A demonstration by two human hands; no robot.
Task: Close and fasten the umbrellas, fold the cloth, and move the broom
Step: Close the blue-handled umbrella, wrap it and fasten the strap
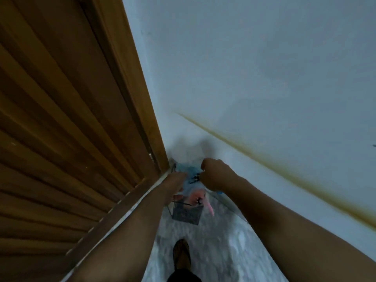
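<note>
Umbrellas [191,188] between both hands

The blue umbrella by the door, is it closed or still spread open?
Closed, it seems: the blue umbrella hangs bunched and narrow between both hands, above the basket. Fastened or not, cannot tell.

A blue and pink umbrella [190,190], blurred, is being held by both hands above a dark wire basket [186,213]: the right hand [215,174] is being curled onto it, the left hand [177,180] is being kept beside a wooden door [61,98].
</note>
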